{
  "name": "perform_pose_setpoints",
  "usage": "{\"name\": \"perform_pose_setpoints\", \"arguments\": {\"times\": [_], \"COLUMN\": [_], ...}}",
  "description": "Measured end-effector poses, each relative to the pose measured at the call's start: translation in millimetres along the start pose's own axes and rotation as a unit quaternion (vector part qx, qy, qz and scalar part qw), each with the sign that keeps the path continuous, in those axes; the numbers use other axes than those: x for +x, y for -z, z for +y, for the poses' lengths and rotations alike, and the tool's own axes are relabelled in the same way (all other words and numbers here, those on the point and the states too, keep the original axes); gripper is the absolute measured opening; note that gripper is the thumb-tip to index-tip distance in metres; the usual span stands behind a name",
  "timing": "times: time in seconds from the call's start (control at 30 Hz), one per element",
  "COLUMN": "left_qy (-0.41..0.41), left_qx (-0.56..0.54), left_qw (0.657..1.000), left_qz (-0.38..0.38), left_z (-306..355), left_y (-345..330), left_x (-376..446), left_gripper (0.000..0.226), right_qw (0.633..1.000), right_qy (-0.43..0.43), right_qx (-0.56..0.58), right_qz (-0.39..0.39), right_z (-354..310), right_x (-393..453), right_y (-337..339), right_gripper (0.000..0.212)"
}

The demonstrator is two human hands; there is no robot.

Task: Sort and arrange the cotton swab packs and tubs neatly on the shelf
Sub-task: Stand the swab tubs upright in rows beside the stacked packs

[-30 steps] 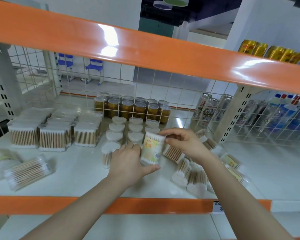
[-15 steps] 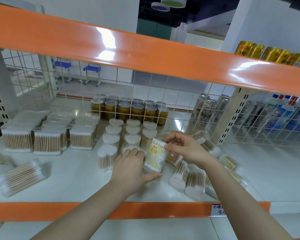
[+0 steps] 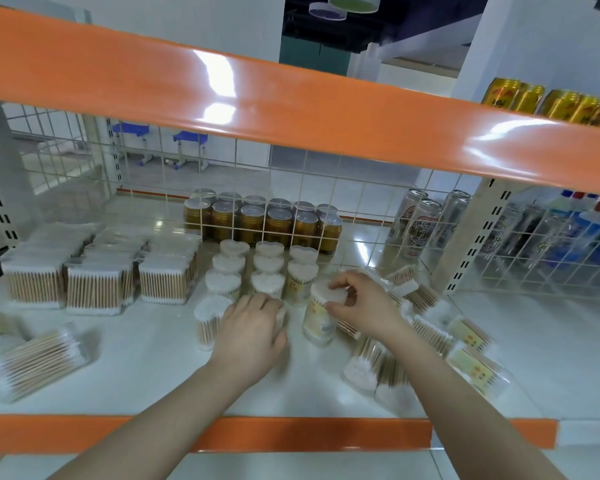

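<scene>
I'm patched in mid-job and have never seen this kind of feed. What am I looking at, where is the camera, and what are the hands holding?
There is no machine here: a person works with bare hands, and the one camera sits on their head, looking forward and down. The white shelf carries square swab packs at the left, rows of upright heart-topped tubs in the middle, and a loose pile of tubs lying on their sides at the right. The right hand pinches the lid of a yellow-labelled tub standing at the front of the right row. The left hand rests over another tub, mostly hiding it. Drink cans stand behind the wire grid.
</scene>
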State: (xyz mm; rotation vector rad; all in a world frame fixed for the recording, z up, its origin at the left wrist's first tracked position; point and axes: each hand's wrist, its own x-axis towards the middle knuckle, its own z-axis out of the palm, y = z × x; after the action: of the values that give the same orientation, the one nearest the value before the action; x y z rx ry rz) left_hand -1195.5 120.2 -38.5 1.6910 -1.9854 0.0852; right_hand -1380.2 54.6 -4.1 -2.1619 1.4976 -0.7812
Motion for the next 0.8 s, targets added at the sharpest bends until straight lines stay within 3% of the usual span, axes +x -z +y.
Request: {"name": "perform_pose_setpoints", "arguments": {"times": [0.17,0.27,0.63,0.8], "left_qy": [-0.032,-0.047,-0.042,-0.041], "left_qx": [0.001,0.003,-0.013,-0.014], "left_qw": [0.999,0.999,0.999,0.998], "left_qz": [0.040,0.027,-0.016,-0.041], "left_z": [-16,-20,-21,-21], "left_y": [-7,-9,-8,-7], "left_x": [5,6,17,19], "left_gripper": [0.025,0.039,0.030,0.043], "right_qw": [1.000,1.000,0.999,0.998], "right_qy": [0.002,-0.004,0.016,0.033], "right_qx": [-0.029,-0.031,-0.034,-0.046], "right_qz": [0.003,0.001,-0.010,-0.015], "right_z": [3,4,11,12], "right_x": [7,11,20,19], "right_y": [-21,-27,-34,-34], "right_gripper": [0.032,0.032,0.028,0.034]}}
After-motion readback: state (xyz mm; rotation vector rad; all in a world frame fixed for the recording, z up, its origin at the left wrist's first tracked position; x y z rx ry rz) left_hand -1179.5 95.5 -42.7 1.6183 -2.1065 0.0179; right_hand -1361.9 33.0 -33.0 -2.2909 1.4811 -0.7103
